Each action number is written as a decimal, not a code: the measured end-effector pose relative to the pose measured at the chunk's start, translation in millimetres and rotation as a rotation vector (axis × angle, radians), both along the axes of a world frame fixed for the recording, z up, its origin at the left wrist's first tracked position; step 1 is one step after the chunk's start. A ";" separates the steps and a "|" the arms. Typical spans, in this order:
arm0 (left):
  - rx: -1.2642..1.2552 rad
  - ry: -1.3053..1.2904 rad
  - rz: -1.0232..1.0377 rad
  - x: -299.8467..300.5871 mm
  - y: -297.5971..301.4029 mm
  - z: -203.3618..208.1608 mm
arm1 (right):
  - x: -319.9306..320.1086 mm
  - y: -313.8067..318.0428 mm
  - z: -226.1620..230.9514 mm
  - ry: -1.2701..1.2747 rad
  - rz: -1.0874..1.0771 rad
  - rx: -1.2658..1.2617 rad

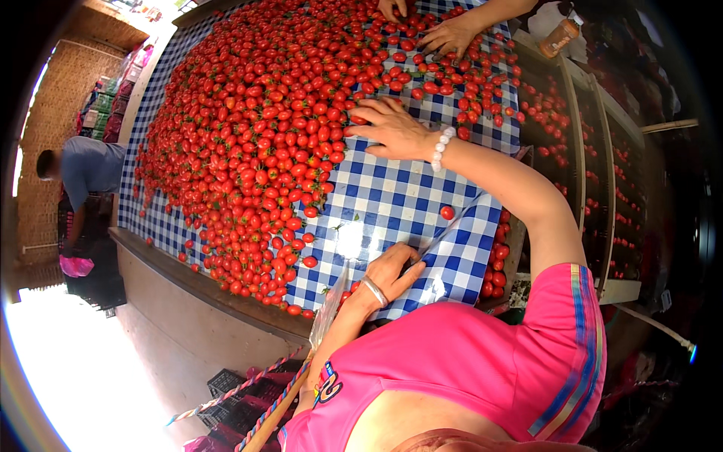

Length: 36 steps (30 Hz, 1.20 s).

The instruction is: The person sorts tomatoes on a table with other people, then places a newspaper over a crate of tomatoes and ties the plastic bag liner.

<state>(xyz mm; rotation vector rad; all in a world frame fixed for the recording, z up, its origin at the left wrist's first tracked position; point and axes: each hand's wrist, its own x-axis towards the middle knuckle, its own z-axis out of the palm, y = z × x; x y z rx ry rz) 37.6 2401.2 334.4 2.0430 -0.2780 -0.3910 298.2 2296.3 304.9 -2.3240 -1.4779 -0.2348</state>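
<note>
A large heap of small red cherry tomatoes (256,113) covers much of a blue-and-white checked cloth (384,192). My right hand (399,132), wearing a white bead bracelet (440,147), reaches to the heap's right edge. Its fingers are spread over the tomatoes, and one shows beneath them. Closer to me, my left hand (392,275), with a silver bangle (375,292), lies on the cloth beside a fold. Its fingers are loosely bent and apart, with nothing visible in them. A single tomato (447,212) sits on the cloth between my arms.
Another person's hands (452,36) are among tomatoes at the far side. Wooden-railed slots (580,151) on the right hold more tomatoes, with a bottle (561,36) above. A person in blue (90,169) bends at the left. Twisted ropes (279,399) and dark crates (222,384) are lower left.
</note>
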 end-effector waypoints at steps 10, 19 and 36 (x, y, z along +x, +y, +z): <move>-0.064 0.077 0.057 -0.9 0.4 -11.2 | 13.6 105.1 10.4 0.640 0.163 -0.121; -0.005 -0.101 0.015 -1.4 -3.1 -7.3 | -7.0 81.0 -41.6 0.434 0.063 0.062; 0.026 -0.122 -0.007 0.6 -3.8 0.0 | -99.0 3.3 -17.8 0.159 0.629 -0.175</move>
